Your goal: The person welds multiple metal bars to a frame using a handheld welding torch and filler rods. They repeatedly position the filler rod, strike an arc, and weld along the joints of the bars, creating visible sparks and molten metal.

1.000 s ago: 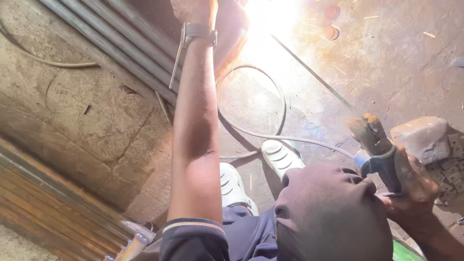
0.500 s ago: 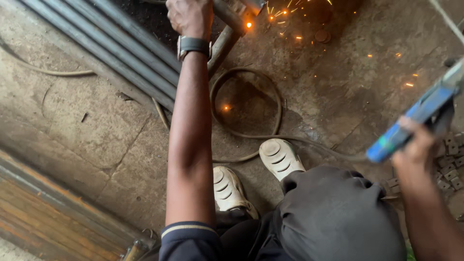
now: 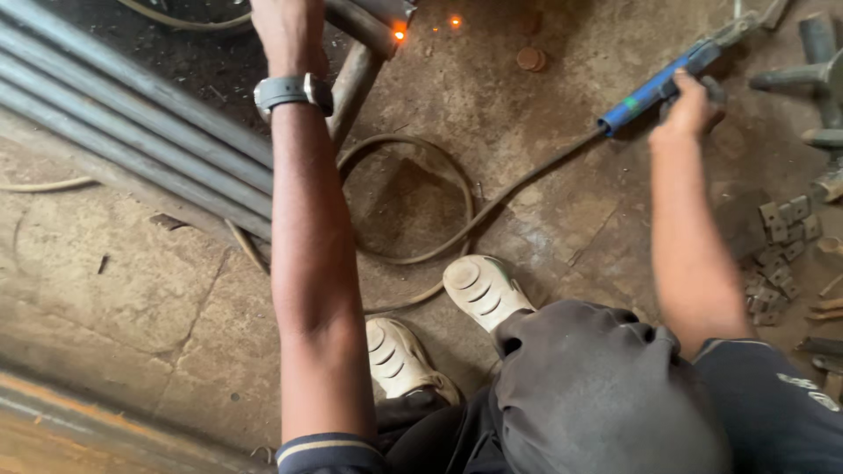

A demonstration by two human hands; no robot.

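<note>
Both arms outstretched: left hand (image 3: 288,31) grasps metal frame (image 3: 364,22), right hand (image 3: 689,110) clenches blue electrode holder (image 3: 654,88).

A bundle of long grey steel tubes (image 3: 132,132) lies on the concrete floor (image 3: 114,290), running aslant from the upper left edge towards the middle. A thin curved cord (image 3: 44,184) lies on the floor just below the tubes, at the left edge. Two round rusty discs (image 3: 529,59) sit close together near the top of the floor. At the right edge, a heap of small grey metal hinges (image 3: 781,246) lies scattered, and above it stand grey pipe fittings (image 3: 812,79), partly cut off by the frame. A rusty orange-brown metal beam (image 3: 79,430) runs along the bottom left corner. Two whitish ridged shoes (image 3: 439,325) rest on the floor, well apart from the hinges.
</note>
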